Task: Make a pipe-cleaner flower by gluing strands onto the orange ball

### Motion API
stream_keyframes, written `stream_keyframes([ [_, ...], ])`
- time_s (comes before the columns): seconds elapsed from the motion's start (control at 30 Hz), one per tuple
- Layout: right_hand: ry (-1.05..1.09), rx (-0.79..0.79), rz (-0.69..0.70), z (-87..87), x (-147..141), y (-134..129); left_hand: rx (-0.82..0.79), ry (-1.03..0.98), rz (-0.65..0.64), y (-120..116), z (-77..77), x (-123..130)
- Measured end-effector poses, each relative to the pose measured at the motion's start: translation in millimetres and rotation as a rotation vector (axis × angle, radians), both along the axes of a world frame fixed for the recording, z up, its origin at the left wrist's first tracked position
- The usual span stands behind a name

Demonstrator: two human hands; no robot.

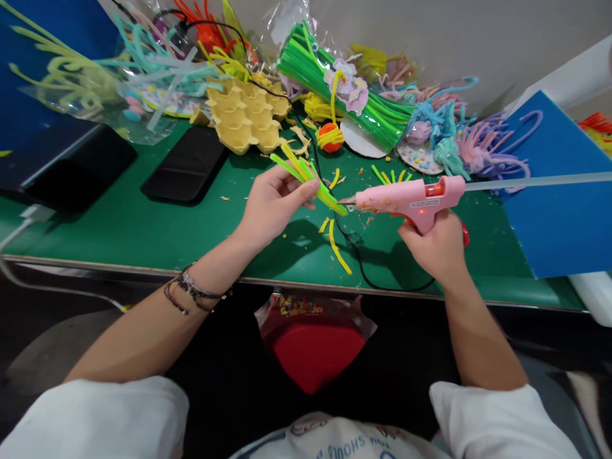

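Observation:
Several green and yellow pipe cleaners are pinched between the thumb and fingers of my left hand, over the middle of the green table. My right hand is wrapped round the handle of a pink glue gun. Its metal nozzle points left and is at the lower right ends of the pipe cleaners; whether it touches them I cannot tell. A small light glows on the gun, and a long clear glue stick sticks out of its back.
On the green table lie a phone, a black box, an egg carton, bagged green pipe cleaners and an orange-yellow ball. A black cable loops near the front edge. A blue board stands right.

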State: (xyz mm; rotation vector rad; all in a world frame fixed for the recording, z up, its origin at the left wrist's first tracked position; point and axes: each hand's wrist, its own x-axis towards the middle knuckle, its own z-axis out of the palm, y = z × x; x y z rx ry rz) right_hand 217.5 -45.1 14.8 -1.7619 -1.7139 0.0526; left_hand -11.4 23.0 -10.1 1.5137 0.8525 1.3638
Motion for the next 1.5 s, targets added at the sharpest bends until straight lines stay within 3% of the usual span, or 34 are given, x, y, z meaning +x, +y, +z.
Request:
stream_keyframes([
  [0.7, -0.030, -0.006, 0.050, -5.3, 14.1, 1.0, -0.013, 0.023, 0.080, 2.7, 5.7, -7.6],
  [0.83, 0.026, 0.006, -0.124, -5.9, 35.1, 8.5, -0.021, -0.008, 0.067, 2.4, 7.2, -6.8],
  [0.97, 0.057, 0.067, -0.401, -9.8, 82.4, 18.3, -0.049, -0.054, 0.064, 0.5, 10.7, -5.0],
  [1.0, 0.030, 0.041, -0.486, -12.1, 96.2, 19.4, -0.061, -0.062, 0.066, 0.1, 11.5, -4.7],
  [1.13, -0.054, -0.087, -0.620, -24.6, 138.8, 15.5, -0.113, -0.070, 0.063, 0.1, 11.6, -4.1],
  [1.33, -0.190, -0.297, -0.680, -32.9, 149.7, 5.0, -0.126, -0.101, 0.073, 2.8, 8.4, -4.9],
  [1.5, -0.298, -0.509, -0.648, -13.1, 141.2, -7.2, -0.115, -0.042, 0.047, 4.1, 8.7, -6.5],
])
